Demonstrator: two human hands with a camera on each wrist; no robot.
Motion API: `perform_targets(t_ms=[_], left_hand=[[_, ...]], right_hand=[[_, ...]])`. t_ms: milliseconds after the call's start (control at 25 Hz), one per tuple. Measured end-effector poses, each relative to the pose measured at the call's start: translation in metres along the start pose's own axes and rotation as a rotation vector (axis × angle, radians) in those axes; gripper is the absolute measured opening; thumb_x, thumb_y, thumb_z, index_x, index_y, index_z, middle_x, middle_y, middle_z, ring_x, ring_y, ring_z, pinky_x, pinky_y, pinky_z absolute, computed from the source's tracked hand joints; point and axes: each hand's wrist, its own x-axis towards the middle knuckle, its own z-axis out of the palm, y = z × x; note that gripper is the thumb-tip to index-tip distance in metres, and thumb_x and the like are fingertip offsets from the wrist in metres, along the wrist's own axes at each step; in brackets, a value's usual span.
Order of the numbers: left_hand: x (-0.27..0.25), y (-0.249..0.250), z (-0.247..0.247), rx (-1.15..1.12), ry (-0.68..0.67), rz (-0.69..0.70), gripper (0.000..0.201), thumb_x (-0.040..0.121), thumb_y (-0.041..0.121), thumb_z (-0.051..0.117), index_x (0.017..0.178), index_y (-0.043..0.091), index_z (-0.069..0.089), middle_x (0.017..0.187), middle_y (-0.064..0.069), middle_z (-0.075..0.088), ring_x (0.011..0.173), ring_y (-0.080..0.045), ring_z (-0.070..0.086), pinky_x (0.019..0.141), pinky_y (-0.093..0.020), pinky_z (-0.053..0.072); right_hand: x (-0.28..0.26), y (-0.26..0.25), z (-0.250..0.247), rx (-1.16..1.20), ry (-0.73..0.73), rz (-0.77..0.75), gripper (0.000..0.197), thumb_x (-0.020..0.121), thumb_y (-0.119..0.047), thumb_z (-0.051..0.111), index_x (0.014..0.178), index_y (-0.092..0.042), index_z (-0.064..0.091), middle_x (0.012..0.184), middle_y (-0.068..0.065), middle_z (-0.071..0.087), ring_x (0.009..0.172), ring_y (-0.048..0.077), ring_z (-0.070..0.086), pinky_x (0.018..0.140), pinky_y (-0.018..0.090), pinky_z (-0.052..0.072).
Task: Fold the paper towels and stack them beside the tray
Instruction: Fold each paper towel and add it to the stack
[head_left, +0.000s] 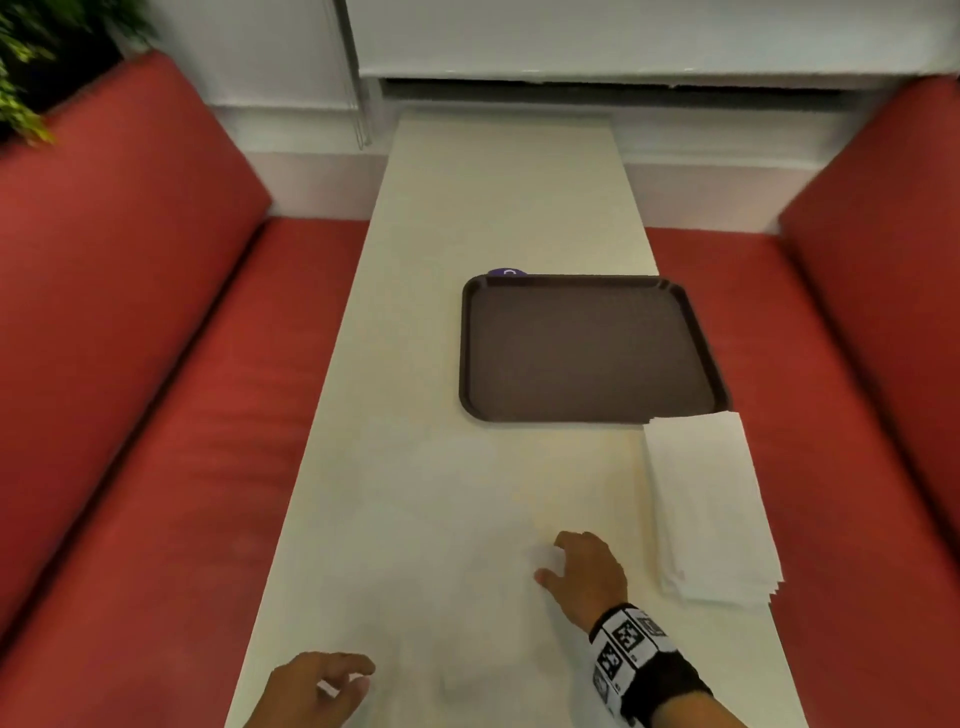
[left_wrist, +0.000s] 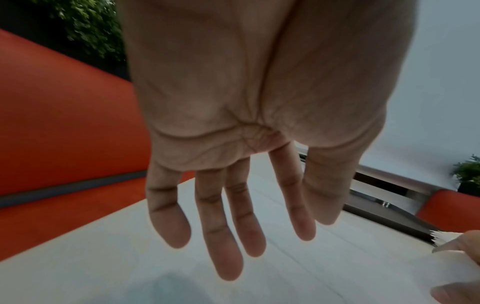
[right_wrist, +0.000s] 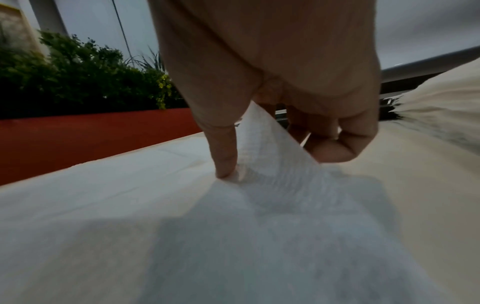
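A white paper towel (head_left: 457, 597) lies flat on the near part of the white table (head_left: 498, 208). My right hand (head_left: 549, 558) pinches its right edge. In the right wrist view the thumb (right_wrist: 224, 164) presses the sheet down while the curled fingers (right_wrist: 335, 148) lift a flap of the towel (right_wrist: 272, 144). My left hand (head_left: 358, 678) hovers at the sheet's near left with fingers (left_wrist: 228, 257) spread and relaxed, holding nothing. A stack of folded towels (head_left: 711, 509) sits at the table's right edge, touching the near right corner of the brown tray (head_left: 587, 348), which holds nothing.
Red padded benches (head_left: 156, 364) (head_left: 857, 338) flank the narrow table on both sides. A small purple object (head_left: 506, 272) peeks out behind the tray's far rim. A green plant (head_left: 21, 78) stands at the far left. Bare tabletop stretches beyond and left of the tray.
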Motion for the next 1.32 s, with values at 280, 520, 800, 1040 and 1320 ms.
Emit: perform_targets(t_ms=[280,520,800,1040,1320], left_hand=[[0.002,0.009,-0.021,-0.104,0.024,0.122,0.042,0.075,0.024,0.075,0.066,0.063,0.061,0.071,0.002,0.067,0.061,0.005,0.061,0.059,-0.003,0.042],[0.038,0.090,-0.044,-0.292,-0.043,0.342,0.057,0.061,0.053,0.076,0.113,0.044,0.054,0.104,0.012,0.065,0.102,0.000,0.059,0.083,-0.017,0.042],[0.036,0.164,-0.062,-0.740,-0.482,0.519,0.086,0.050,0.053,0.084,0.121,0.014,0.056,0.117,-0.009,0.066,0.109,-0.027,0.063,0.092,-0.042,0.052],[0.035,0.182,-0.077,-0.775,-0.485,0.604,0.066,0.051,0.037,0.089,0.107,0.010,0.067,0.113,-0.014,0.068,0.105,-0.028,0.065,0.082,-0.033,0.055],[0.042,0.189,-0.089,-0.827,-0.286,0.569,0.075,0.041,0.047,0.089,0.103,0.012,0.067,0.105,-0.012,0.071,0.095,-0.029,0.068,0.075,-0.035,0.057]], right_hand=[[-0.018,-0.016,-0.079,0.277,0.169,-0.287,0.020,0.087,-0.014,0.066,0.070,-0.025,0.066,0.073,-0.006,0.069,0.067,0.004,0.061,0.062,0.012,0.044],[-0.055,-0.046,-0.180,0.352,0.401,-0.518,0.014,0.087,-0.019,0.066,0.076,-0.028,0.066,0.080,-0.018,0.068,0.080,-0.004,0.060,0.070,0.004,0.038],[-0.070,-0.056,-0.206,0.812,0.449,-0.537,0.006,0.089,-0.012,0.063,0.089,-0.015,0.068,0.071,-0.011,0.067,0.064,0.004,0.060,0.058,0.020,0.047],[-0.067,-0.048,-0.209,1.017,0.512,-0.424,0.014,0.091,-0.025,0.060,0.101,-0.019,0.067,0.099,0.004,0.073,0.090,0.020,0.070,0.076,0.037,0.055],[-0.082,-0.030,-0.188,1.315,-0.177,-0.366,0.068,0.062,-0.047,0.083,0.113,-0.004,0.068,0.119,0.018,0.067,0.109,0.031,0.064,0.087,0.038,0.056]])
